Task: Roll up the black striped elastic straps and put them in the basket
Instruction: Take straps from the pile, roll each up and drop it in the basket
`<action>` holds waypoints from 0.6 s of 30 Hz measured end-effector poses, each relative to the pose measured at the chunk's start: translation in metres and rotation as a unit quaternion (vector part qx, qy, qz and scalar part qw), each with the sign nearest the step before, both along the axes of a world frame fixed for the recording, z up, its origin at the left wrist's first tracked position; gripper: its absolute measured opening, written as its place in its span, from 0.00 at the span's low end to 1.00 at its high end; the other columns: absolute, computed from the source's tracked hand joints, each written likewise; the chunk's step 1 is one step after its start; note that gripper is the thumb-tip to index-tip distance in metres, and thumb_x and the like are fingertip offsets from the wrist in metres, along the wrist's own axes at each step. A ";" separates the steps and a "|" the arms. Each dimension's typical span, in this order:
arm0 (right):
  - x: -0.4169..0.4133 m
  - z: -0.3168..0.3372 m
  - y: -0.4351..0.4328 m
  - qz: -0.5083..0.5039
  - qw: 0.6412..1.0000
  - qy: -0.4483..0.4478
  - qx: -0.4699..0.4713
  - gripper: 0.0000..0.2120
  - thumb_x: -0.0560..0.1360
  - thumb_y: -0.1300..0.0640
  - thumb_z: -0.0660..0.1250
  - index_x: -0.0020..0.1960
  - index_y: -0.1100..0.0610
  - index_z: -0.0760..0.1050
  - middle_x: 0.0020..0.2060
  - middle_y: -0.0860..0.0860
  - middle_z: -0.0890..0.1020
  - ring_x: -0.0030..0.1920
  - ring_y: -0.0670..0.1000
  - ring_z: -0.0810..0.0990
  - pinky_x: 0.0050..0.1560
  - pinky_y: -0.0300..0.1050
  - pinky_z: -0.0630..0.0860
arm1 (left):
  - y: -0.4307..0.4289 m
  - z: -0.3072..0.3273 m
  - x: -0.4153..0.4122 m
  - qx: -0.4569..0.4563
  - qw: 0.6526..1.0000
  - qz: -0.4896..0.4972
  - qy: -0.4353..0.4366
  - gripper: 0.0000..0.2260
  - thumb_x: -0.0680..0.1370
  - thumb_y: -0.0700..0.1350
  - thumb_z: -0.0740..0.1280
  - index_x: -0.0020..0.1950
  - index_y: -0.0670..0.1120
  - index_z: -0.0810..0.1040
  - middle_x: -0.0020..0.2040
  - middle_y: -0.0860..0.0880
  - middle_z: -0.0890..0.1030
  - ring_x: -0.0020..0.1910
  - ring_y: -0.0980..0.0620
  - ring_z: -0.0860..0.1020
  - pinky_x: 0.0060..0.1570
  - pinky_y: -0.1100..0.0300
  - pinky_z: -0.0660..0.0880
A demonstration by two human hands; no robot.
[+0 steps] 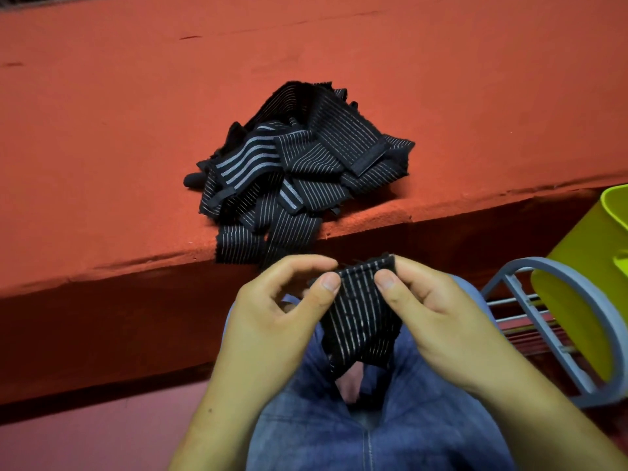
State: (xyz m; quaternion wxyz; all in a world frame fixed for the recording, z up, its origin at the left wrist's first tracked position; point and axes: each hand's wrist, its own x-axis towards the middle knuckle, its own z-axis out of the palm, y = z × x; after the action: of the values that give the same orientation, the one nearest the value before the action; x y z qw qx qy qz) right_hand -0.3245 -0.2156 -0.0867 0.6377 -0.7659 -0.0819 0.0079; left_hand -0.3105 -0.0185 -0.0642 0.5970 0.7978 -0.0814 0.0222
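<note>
one strap [361, 321] is pinched by left hand [272, 321] and right hand [438, 321] just below the pile [299, 164]; the springy start could unroll if grip is eased.

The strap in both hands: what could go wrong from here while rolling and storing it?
1. The left hand and the right hand pinch only the top edge of the strap; the free end hangs over the lap, so the roll may start loose or skewed.
2. The pile overhangs the ledge; a knock could drop straps.
3. The basket sits far right, partly out of view; a toss may miss.
</note>
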 end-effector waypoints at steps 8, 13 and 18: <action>-0.008 -0.004 0.012 -0.229 0.968 -0.064 -0.082 0.12 0.76 0.51 0.76 0.58 0.42 0.80 0.58 0.40 0.83 0.62 0.42 0.80 0.66 0.47 0.76 | -0.008 -0.007 0.001 -0.088 0.993 0.079 0.000 0.02 0.76 0.43 0.75 0.46 0.50 0.86 0.39 0.49 0.85 0.34 0.54 0.80 0.35 0.61 0.77; -0.019 -0.010 0.034 -0.094 0.987 -0.066 -0.112 0.32 0.73 0.48 0.77 0.75 0.41 0.73 0.73 0.35 0.74 0.75 0.36 0.69 0.74 0.40 0.69 | -0.020 0.000 -0.002 -0.151 0.986 0.065 0.019 0.08 0.75 0.36 0.75 0.51 0.46 0.83 0.38 0.50 0.85 0.35 0.57 0.82 0.37 0.67 0.78; -0.013 -0.006 0.035 -0.106 0.994 -0.021 0.031 0.16 0.82 0.60 0.69 0.66 0.43 0.81 0.57 0.41 0.87 0.61 0.43 0.84 0.66 0.53 0.79 | -0.021 0.006 -0.007 -0.133 0.991 0.009 0.001 0.12 0.77 0.35 0.73 0.58 0.46 0.82 0.46 0.50 0.88 0.47 0.57 0.86 0.47 0.70 0.78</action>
State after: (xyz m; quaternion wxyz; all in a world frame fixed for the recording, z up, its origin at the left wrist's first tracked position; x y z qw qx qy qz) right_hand -0.3379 -0.1807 -0.0928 0.6569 -0.7498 -0.0140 -0.0780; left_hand -0.3173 -0.0399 -0.0584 0.6977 0.7120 -0.0701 0.0374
